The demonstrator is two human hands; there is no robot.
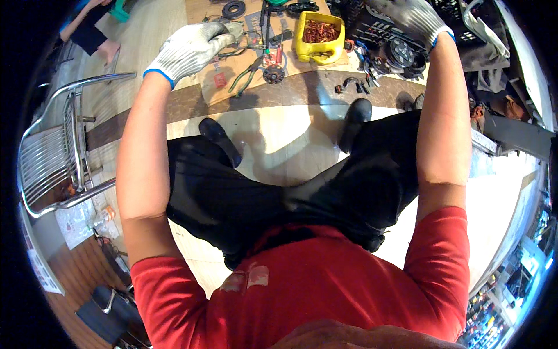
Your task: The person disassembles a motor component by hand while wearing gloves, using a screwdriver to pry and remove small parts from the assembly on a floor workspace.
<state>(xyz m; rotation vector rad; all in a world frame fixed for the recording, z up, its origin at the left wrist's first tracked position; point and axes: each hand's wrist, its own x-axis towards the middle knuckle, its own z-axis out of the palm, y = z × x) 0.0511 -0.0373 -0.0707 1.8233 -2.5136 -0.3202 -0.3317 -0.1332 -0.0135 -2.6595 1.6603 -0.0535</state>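
Note:
My left hand (195, 49), in a white knit glove with a blue cuff, is over the left part of a work board. Its fingers are curled closed, and what they hold, if anything, I cannot make out. Close to it lie green-handled pliers (246, 75) and a thin dark cable (233, 52). My right hand (415, 23), gloved the same way, reaches over a black plastic crate (372, 26) at the top right. Its fingers look stretched out, partly cut off by the upper edge; nothing shows in them.
A yellow cut-open jug (318, 55) holds many copper-coloured bits. Metal parts (400, 53) are heaped beside the crate. A dark round part (273, 74) and a black ring (233, 9) lie on the board (200, 11). A metal chair (55, 145) stands left; another person (90, 29) sits beyond.

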